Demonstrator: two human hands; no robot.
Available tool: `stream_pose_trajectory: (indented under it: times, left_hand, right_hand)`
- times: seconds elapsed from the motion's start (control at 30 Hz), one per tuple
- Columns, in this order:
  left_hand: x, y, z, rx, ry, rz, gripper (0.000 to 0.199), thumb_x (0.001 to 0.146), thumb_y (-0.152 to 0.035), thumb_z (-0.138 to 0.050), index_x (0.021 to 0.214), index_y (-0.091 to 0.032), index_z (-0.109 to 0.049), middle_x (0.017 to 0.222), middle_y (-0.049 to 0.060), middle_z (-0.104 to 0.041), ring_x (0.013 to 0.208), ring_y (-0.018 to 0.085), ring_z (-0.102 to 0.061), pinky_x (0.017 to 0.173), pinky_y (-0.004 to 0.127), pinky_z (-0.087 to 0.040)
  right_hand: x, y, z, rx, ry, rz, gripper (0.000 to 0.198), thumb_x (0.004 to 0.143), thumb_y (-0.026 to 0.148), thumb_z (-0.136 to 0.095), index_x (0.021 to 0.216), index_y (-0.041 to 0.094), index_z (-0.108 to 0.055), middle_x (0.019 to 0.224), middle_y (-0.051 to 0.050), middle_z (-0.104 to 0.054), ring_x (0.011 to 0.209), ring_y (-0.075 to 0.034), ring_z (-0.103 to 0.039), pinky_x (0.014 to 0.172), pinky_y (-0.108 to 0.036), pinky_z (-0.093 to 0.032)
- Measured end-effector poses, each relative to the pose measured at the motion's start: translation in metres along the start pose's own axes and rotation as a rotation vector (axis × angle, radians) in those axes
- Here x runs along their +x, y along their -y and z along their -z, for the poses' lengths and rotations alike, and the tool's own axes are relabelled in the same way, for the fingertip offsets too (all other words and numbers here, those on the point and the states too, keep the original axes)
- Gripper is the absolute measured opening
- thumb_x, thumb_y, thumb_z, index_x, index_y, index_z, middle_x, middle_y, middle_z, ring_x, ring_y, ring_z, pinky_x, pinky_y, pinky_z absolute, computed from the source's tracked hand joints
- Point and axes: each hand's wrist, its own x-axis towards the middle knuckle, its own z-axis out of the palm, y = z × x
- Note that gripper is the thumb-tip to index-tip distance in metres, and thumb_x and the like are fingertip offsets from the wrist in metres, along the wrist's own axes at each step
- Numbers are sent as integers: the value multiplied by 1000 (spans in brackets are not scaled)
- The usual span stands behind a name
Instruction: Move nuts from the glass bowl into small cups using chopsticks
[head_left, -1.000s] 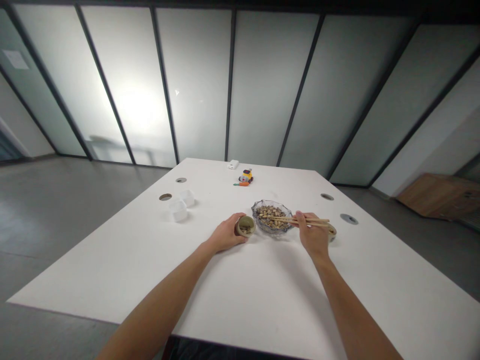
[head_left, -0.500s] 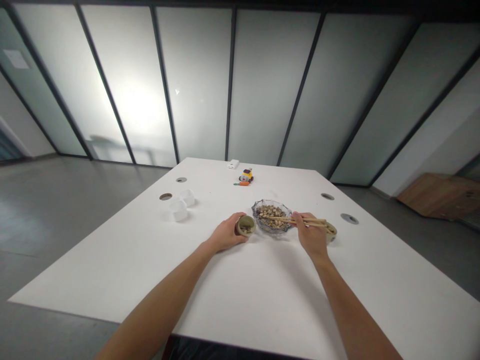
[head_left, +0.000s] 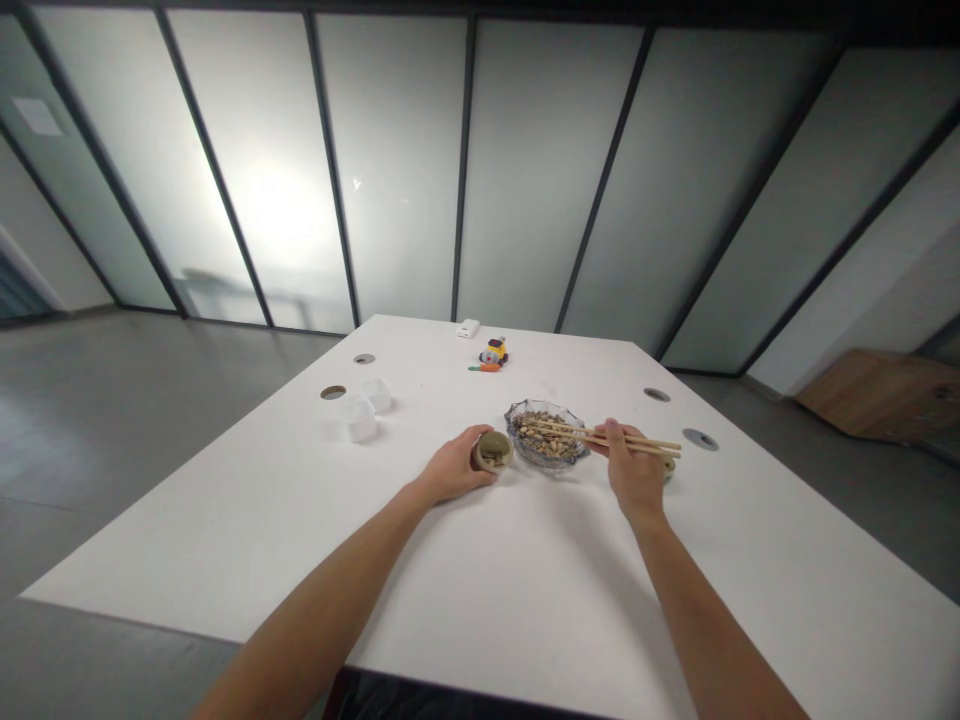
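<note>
Frosted panels (head_left: 390, 150) in dark frames rise well beyond the left fingers (head_left: 466, 436) and the right fingers (head_left: 615, 437). Grey floor (head_left: 187, 400) runs around the worktop (head_left: 480, 580), which is white, spreads out on all sides of the fingers, and has four round openings (head_left: 334, 392), two to either side of them. Far to the right of the right fingers, a brown wooden board (head_left: 877, 390) shows low beside the wall. High up and far to the left of the left fingers is a pale sheet (head_left: 37, 116), any writing on it too small to read.

Between the two sets of fingers sits a scalloped glass bowl (head_left: 547, 462), filled with small brown and tan pieces (head_left: 551, 445). Well to the left of the left fingers, two translucent boxes (head_left: 358, 422) stand side by side. The left fingers are curled around an olive-green cup (head_left: 493, 450), its mouth facing the camera and some pieces inside, just left of the bowl. The right fingers grip a pair of wooden chopsticks (head_left: 660, 444), whose tips reach over the bowl's contents. Just behind the right fingers, a greenish container (head_left: 669, 468) is mostly hidden. Farther off, beyond and between the fingers, are a yellow toy vehicle (head_left: 494, 350), a white device (head_left: 469, 328) and an orange toy carrot (head_left: 489, 368).
</note>
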Motion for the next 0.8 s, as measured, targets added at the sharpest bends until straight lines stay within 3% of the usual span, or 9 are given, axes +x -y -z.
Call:
stream_pose_trajectory:
  times: [0.17, 0.3, 0.47, 0.67, 0.8]
  left_hand:
    - [0, 0, 1, -15, 2, -13, 79, 72, -26, -84, 145, -26, -53, 130, 8, -73, 109, 30, -72, 98, 41, -57]
    - [-1, -1, 1, -26, 22, -9, 79, 72, -25, -84, 145, -27, -53, 126, 8, -75, 105, 29, -73, 94, 41, -58]
    - [-1, -1, 2, -24, 14, -18, 81, 72, -26, -86, 146, -26, -52, 125, 9, -75, 102, 29, -73, 92, 41, -58]
    - [0, -2, 1, -1, 15, -11, 78, 72, -25, -84, 144, -26, -53, 124, 8, -75, 108, 30, -73, 95, 42, -57]
    - [0, -1, 1, 26, 5, -7, 79, 72, -26, -83, 145, -26, -53, 127, 8, -74, 108, 30, -73, 96, 42, -57]
  right_hand:
    - [-4, 12, -7, 369, -16, -184, 50, 78, 69, -81, 76, 20, -71, 78, -2, -71, 73, -20, -73, 72, -42, -69]
    - [-9, 18, -11, 467, 107, -243, 47, 76, 65, -84, 75, 21, -71, 76, -1, -71, 71, -18, -71, 66, -39, -69]
    - [-13, 21, -14, 468, 180, -287, 47, 74, 66, -85, 76, 21, -72, 76, -3, -73, 71, -20, -72, 62, -37, -68]
    - [-4, 18, -7, 423, 26, -210, 50, 76, 69, -81, 77, 21, -70, 78, -2, -72, 69, -18, -72, 66, -38, -68]
    - [3, 9, 4, 144, -53, -129, 57, 82, 77, -70, 80, 21, -69, 77, -5, -75, 69, -23, -74, 68, -40, -65]
